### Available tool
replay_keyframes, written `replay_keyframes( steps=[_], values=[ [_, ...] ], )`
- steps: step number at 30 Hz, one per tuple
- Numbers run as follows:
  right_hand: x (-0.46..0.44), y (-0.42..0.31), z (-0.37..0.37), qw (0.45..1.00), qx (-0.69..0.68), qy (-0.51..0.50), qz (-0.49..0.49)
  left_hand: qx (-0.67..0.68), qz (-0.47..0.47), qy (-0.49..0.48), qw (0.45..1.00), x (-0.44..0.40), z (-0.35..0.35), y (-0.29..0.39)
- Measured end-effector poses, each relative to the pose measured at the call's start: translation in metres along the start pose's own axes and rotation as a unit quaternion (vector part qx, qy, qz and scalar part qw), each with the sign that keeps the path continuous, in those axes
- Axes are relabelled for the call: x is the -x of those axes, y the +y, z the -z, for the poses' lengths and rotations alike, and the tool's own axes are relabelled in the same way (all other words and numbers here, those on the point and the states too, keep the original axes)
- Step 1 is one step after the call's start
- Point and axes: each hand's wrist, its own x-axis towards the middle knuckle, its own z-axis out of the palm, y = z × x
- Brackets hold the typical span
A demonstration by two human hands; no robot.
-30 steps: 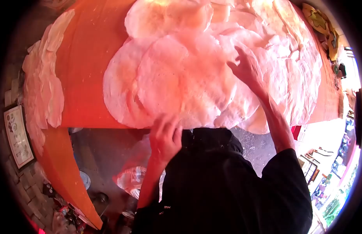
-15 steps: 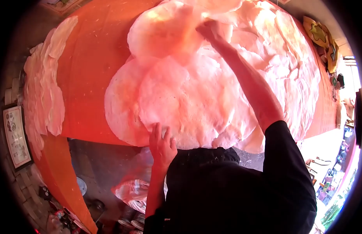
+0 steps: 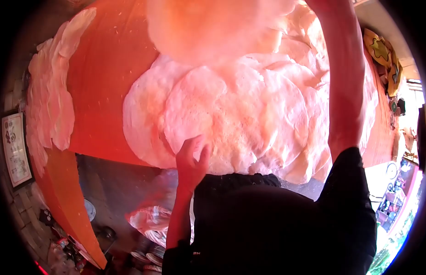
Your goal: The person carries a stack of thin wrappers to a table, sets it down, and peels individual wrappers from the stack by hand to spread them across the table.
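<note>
Thin, pale round sheets that look like flatbreads point(image 3: 240, 114) overlap in a wide layer on the orange cloth. My left hand point(image 3: 193, 158) rests at the near edge of this layer, its thumb apart from the fingers and nothing visible between them. Up at the top middle, another pale round sheet point(image 3: 208, 27) is raised close to the camera and blurred. My right forearm reaches up past the top edge, so the right hand is out of sight, and what it holds cannot be seen.
An orange cloth point(image 3: 105, 91) covers the broad surface. More pale sheets point(image 3: 50, 91) lie along its left side. A framed paper point(image 3: 16, 149) stands at far left. Below the near edge are a plastic bag point(image 3: 151, 222) and several metal containers point(image 3: 155, 256). A yellow cloth point(image 3: 382, 55) lies at right.
My right arm has risen out past the top edge. The upper round sheet has come up nearer the camera. My left hand has stayed near the front edge, its fingers drawn closer together.
</note>
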Motion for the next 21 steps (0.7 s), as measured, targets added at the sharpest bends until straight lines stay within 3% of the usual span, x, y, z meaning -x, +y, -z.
replay_keyframes(
  steps=[1, 2, 3, 4, 5, 6, 7, 8, 9, 11, 13, 15, 19, 21],
  values=[
    [0.028, 0.006, 0.007, 0.998, 0.012, 0.047, -0.033, 0.003, 0.002, 0.003, 1.0, -0.01, -0.006, -0.005],
    [0.042, 0.026, 0.065, 0.995, 0.013, 0.048, -0.085, 0.255, 0.094, -0.042, 0.961, -0.022, -0.013, -0.015],
    [0.059, 0.048, 0.089, 0.987, 0.057, 0.088, -0.124, 0.488, 0.179, -0.082, 0.85, -0.033, -0.021, -0.022],
    [0.076, 0.069, 0.112, 0.973, 0.096, 0.126, -0.165, 0.489, 0.183, -0.078, 0.849, -0.045, -0.028, -0.026],
    [0.102, 0.081, 0.107, 0.944, 0.177, 0.203, -0.192, 0.58, 0.186, -0.068, 0.79, -0.056, -0.037, -0.028],
    [0.12, 0.094, 0.113, 0.924, 0.259, 0.181, -0.216, 0.663, 0.185, -0.056, 0.723, -0.064, -0.044, -0.028],
    [0.138, 0.107, 0.127, 0.897, 0.339, 0.159, -0.236, 0.662, 0.191, -0.053, 0.723, -0.07, -0.049, -0.025],
    [0.152, 0.137, 0.159, 0.785, 0.573, 0.142, -0.187, 0.675, 0.176, -0.046, 0.715, -0.075, -0.052, -0.019],
    [0.163, 0.145, 0.14, 0.712, 0.684, 0.134, -0.079, 0.688, 0.158, -0.038, 0.707, -0.081, -0.052, -0.012],
    [0.184, 0.152, 0.085, 0.793, 0.593, 0.13, -0.051, 0.675, 0.136, -0.04, 0.724, -0.083, -0.053, -0.001],
    [0.198, 0.151, 0.033, 0.836, 0.532, -0.02, -0.13, 0.694, 0.103, -0.054, 0.71, -0.084, -0.055, 0.002],
    [0.209, 0.157, -0.01, 0.829, 0.541, -0.137, -0.019, 0.671, 0.103, -0.057, 0.732, -0.086, -0.055, 0.011],
    [0.208, 0.162, -0.021, 0.856, 0.495, -0.15, 0.001, 0.613, 0.109, -0.041, 0.781, -0.096, -0.05, 0.018],
    [0.206, 0.16, -0.014, 0.885, 0.446, -0.1, -0.092, 0.616, 0.103, 0.008, 0.781, -0.095, -0.052, 0.014]
  ],
)
